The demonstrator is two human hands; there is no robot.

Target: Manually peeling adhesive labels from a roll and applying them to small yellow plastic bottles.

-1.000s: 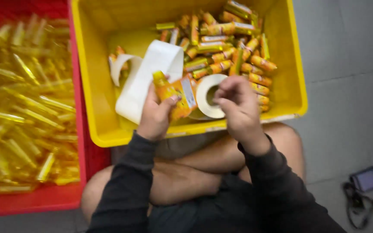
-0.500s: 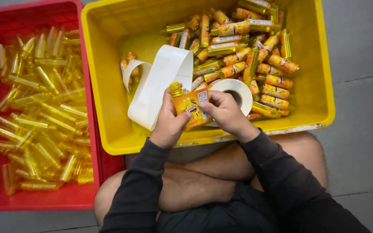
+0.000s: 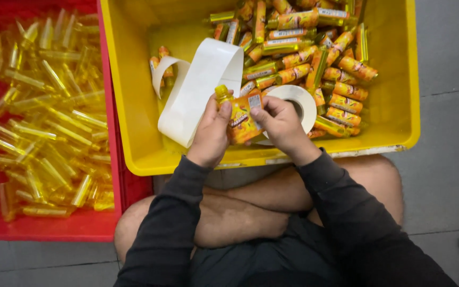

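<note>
We held a small orange juice bottle (image 3: 241, 118) with both hands, just above the near wall of the yellow crate (image 3: 128, 106). Our left hand (image 3: 211, 133) was closed around the left side of the bottle, with the thumb lying along its body near the yellow cap. Our right hand (image 3: 281, 126) gripped the right side, and its fingertips pressed on a small white sticker (image 3: 254, 101) at the upper part of the bottle. The bottle was tilted, with the cap pointing up and to the left.

Behind our hands, inside the crate, lay a roll of white labels (image 3: 296, 103), partly hidden by the right hand. A long strip of white backing paper (image 3: 197, 90) curled away from it to the left and made a loop over the crate floor. In the far right part of the crate was a pile of orange bottles (image 3: 314, 58) of the same kind, lying in all directions, many of them with a white sticker.

To the left, touching the yellow crate, stood a red crate (image 3: 107, 133) filled with clear yellow tubes (image 3: 43, 111). We sat with crossed bare legs (image 3: 240, 212) on a grey tiled floor (image 3: 447, 64), and we wore dark long sleeves
</note>
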